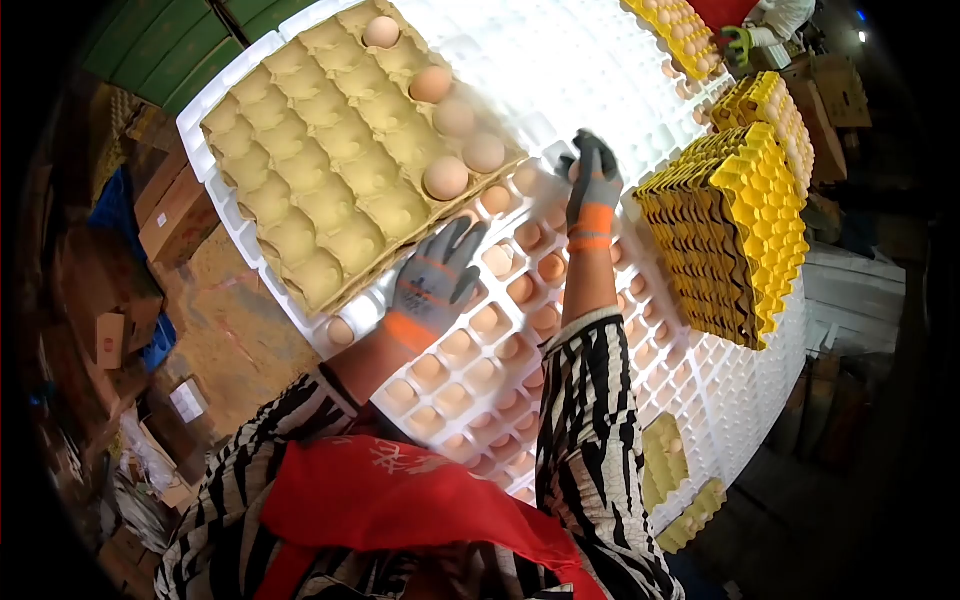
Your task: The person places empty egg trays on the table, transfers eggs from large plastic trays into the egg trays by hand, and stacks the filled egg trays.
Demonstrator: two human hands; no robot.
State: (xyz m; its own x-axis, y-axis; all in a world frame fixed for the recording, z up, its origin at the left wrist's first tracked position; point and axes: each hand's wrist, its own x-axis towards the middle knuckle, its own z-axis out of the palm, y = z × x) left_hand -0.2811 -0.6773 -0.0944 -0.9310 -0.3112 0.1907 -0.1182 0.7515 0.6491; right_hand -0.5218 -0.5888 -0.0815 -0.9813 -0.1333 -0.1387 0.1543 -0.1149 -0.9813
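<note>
My left hand (436, 283), in a grey glove with an orange cuff, is open with its fingers apart. It lies over the white egg grid beside the near edge of a pulp egg tray (310, 140). Several eggs sit along that tray's right side, including a brown egg (431, 84) and a paler egg (445, 178). To the right, my right hand (594, 185) is curled above the grid, closed around what looks like an egg (574, 171), mostly hidden by its fingers. Below both hands, many brown eggs (485, 318) rest in the white grid's cells (470, 345).
A stack of yellow egg trays (735, 235) stands at right, with egg-filled trays (770, 110) behind it. Another person's gloved hand (738, 45) shows at top right. Cardboard boxes (178, 215) lie at left. Small pulp trays (664, 460) sit at the lower right edge.
</note>
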